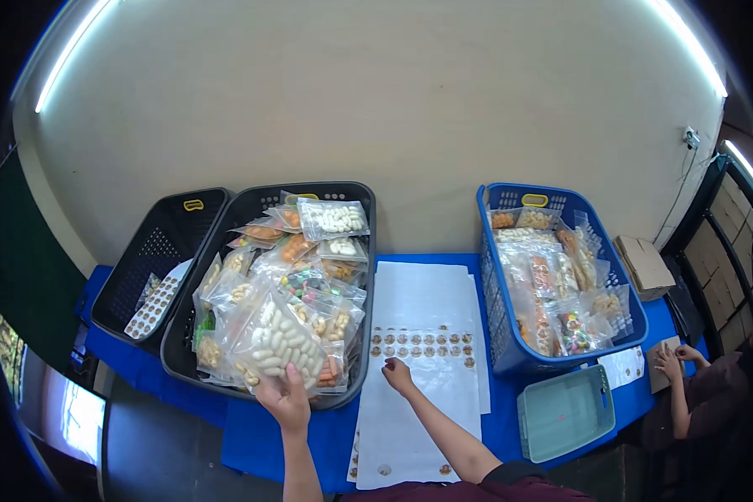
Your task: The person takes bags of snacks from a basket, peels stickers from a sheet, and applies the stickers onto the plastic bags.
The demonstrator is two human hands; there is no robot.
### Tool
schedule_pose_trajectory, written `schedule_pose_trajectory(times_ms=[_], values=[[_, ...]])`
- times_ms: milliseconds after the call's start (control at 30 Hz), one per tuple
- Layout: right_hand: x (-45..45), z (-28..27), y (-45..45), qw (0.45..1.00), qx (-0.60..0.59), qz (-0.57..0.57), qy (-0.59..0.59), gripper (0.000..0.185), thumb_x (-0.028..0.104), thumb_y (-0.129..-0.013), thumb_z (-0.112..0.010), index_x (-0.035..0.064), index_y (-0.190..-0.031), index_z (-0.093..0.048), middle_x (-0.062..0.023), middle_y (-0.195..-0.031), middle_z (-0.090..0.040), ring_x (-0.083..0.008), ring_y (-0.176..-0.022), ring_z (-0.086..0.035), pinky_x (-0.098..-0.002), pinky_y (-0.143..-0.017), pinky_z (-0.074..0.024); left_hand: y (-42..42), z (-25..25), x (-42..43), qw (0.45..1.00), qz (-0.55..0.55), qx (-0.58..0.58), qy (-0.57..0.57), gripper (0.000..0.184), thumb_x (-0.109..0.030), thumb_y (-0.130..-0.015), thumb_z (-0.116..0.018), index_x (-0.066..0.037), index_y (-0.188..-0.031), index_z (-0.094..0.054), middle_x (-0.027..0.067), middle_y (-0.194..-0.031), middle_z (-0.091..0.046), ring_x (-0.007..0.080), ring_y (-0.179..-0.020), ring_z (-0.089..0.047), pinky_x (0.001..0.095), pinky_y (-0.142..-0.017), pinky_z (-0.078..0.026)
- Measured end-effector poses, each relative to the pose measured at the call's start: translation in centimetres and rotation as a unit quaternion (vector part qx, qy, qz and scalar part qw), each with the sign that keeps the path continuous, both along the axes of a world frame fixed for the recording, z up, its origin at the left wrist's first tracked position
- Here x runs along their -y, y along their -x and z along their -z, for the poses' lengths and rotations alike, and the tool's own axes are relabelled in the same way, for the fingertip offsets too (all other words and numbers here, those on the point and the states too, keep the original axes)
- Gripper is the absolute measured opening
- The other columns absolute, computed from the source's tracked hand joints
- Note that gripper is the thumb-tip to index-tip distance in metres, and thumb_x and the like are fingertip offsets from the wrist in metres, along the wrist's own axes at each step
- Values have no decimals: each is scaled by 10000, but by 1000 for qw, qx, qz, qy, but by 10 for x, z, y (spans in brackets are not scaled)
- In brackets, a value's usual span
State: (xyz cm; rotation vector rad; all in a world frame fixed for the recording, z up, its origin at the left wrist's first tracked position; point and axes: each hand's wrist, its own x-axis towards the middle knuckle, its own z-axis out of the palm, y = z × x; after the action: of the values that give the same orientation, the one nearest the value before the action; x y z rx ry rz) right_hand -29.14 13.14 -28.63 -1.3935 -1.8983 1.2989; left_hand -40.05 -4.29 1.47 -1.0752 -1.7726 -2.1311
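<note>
My left hand (286, 403) grips the lower edge of a clear plastic pouch (278, 339) filled with white, oblong pieces. It holds the pouch over the front of a dark basket (370, 230) heaped with similar packets of nuts and colourful sweets. Just right of that basket, my right hand (397, 374) is closed above a white sheet of round stickers (418, 410), close to the rows of stickers. Its fingertips are pressed together, and whatever they may hold is too small to make out.
A second dark basket (155, 230) at the left contains a sticker sheet (161, 303). To the right stand a blue basket (498, 322) of packets and a pale green tray (565, 418). Beyond them are cardboard pieces (644, 263) and another person's hands (671, 361).
</note>
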Motion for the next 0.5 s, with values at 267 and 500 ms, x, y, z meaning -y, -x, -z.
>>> schedule_pose_trajectory(times_ms=[267,500], values=[[-2,29,31,988,136,-45,-59,724,213,-682,-661,151,-1290,-273,-181,-854,-543,-339,-854,-554,-390,-748,-452,-3,4,2,999,-37,22,-17,284,-112,-800,-521,116,-968,-522,142,-909,-596,171,-818,-566,286,-731,-439],[-12,-16,38,973,229,-8,12,797,213,-676,-682,207,-1326,-220,-198,-1007,-493,-345,-915,-535,-421,-767,-444,2,14,5,999,-30,-17,-8,354,-89,-816,-457,123,-1099,-430,168,-1068,-517,200,-960,-516,304,-833,-408]])
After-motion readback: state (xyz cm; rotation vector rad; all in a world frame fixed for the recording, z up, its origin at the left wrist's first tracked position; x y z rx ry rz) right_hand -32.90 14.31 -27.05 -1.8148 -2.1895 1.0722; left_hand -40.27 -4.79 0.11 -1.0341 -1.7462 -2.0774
